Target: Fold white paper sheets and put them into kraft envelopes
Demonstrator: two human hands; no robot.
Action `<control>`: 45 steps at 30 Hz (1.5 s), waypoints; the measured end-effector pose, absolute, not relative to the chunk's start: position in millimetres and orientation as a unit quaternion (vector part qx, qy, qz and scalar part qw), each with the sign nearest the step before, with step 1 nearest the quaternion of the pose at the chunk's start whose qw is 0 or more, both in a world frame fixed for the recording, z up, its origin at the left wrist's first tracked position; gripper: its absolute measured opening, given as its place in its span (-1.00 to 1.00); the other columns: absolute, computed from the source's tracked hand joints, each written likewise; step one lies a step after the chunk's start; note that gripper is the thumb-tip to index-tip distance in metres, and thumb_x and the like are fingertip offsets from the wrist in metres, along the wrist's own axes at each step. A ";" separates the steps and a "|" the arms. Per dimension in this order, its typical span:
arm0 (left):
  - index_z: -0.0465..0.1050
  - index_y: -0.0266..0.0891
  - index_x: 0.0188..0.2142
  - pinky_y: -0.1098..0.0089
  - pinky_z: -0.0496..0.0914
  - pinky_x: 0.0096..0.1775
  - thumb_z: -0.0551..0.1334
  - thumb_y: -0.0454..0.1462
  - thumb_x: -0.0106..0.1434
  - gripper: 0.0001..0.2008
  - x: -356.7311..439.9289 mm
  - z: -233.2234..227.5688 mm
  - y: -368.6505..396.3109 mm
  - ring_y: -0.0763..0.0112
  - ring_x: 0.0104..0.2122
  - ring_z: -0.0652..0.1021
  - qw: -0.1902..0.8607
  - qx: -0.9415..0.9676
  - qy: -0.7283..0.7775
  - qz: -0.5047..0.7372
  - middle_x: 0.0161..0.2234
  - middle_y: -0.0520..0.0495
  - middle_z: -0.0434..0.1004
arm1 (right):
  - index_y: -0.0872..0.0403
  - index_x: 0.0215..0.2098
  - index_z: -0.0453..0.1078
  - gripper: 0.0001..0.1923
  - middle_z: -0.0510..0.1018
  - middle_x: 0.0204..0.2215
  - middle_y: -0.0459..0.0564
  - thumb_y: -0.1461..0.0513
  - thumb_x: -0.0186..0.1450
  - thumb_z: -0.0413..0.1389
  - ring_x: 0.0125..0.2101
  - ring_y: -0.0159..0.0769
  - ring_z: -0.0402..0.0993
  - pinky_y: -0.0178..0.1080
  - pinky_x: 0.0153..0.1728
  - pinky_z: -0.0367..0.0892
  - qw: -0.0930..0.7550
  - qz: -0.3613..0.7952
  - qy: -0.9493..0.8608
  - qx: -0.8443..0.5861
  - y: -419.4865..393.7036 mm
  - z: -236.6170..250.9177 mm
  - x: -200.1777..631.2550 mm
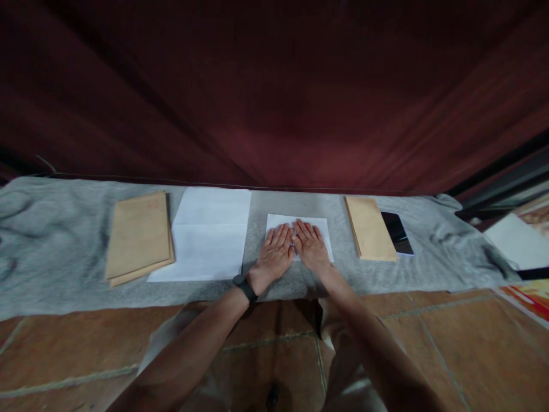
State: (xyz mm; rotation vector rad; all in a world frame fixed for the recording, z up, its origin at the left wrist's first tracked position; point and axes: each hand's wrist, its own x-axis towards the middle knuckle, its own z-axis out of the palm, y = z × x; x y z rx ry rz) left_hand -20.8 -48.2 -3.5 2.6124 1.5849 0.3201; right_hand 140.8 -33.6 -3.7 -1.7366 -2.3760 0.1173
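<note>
My left hand [275, 250] and my right hand [310, 245] lie flat, palms down, side by side on a small folded white paper [323, 231] that rests on a grey cloth [55, 252]. The fingers of both hands are stretched out and close together, pressing the sheet. A dark band sits on my left wrist. To the left of the folded paper lies a stack of larger white sheets [208, 234] with a crease across the middle.
A pile of brown envelopes [138, 237] lies at the left, another brown envelope pile [369, 228] at the right with a dark phone [397, 232] beside it. A dark red curtain hangs behind. Brown floor tiles run below the cloth.
</note>
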 end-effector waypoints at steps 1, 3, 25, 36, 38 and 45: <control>0.09 -0.39 0.42 0.06 -0.08 0.43 -0.13 -0.20 0.49 -0.41 -21.9 -4.3 -45.2 0.21 0.46 0.03 0.034 0.849 0.518 0.103 0.45 -0.23 0.04 | 0.10 0.46 0.09 -0.43 0.10 0.45 0.02 0.10 0.56 -0.25 0.43 -0.06 0.00 0.07 0.41 -0.09 0.098 0.038 -0.802 -0.588 -33.6 -3.7 140.7; 0.07 -0.39 0.43 0.05 -0.12 0.43 -0.14 -0.18 0.50 -0.41 -24.1 -6.0 -40.3 0.21 0.46 0.02 0.033 0.846 0.522 0.103 0.46 -0.21 0.01 | 0.11 0.46 0.09 -0.43 0.11 0.45 0.03 0.09 0.56 -0.24 0.43 -0.05 0.01 0.06 0.41 -0.09 0.099 0.035 -0.800 -0.590 -33.4 -4.1 140.6; 0.06 -0.26 0.44 -0.03 -0.09 0.42 -0.09 -0.01 0.51 -0.36 -35.9 5.8 -34.9 0.13 0.46 0.04 0.042 0.831 0.550 0.065 0.47 -0.18 -0.01 | 0.13 0.09 0.46 -0.63 0.64 -0.15 0.11 0.14 0.41 0.05 -0.16 -0.20 0.59 -0.30 -0.19 0.36 0.142 0.153 -0.576 -0.791 -18.6 20.7 205.8; 0.10 -0.38 0.42 0.05 -0.03 0.41 -0.03 0.00 0.48 -0.33 -38.2 1.3 -31.6 0.07 0.45 0.06 0.046 0.815 0.568 0.110 0.46 -0.32 -0.01 | 0.05 -0.61 0.30 -0.77 0.29 -0.68 -0.20 0.21 0.19 0.08 -0.56 -0.40 0.28 -0.37 -0.54 0.10 0.261 0.333 -0.568 -0.706 -12.3 23.9 219.9; 0.09 -0.43 0.42 0.03 0.00 0.40 -0.02 -0.01 0.48 -0.31 -40.8 -2.5 -28.1 0.01 0.45 0.06 0.050 0.803 0.582 0.121 0.46 -0.38 -0.03 | 0.04 -0.65 0.26 -0.74 0.25 -0.70 -0.20 0.20 0.19 0.08 -0.58 -0.40 0.25 -0.36 -0.56 0.07 0.267 0.334 -0.565 -0.706 -12.7 23.6 220.3; 0.12 -0.56 0.38 -0.05 0.04 0.38 -0.05 -0.08 0.48 -0.33 -54.2 -8.7 -14.7 -0.07 0.43 0.11 0.065 0.771 0.608 0.179 0.41 -0.48 0.10 | 0.01 -0.64 0.20 -0.72 0.26 -0.67 -0.20 0.17 0.20 0.08 -0.53 -0.37 0.26 -0.33 -0.48 0.10 0.312 0.303 -0.553 -0.711 -10.5 21.8 222.6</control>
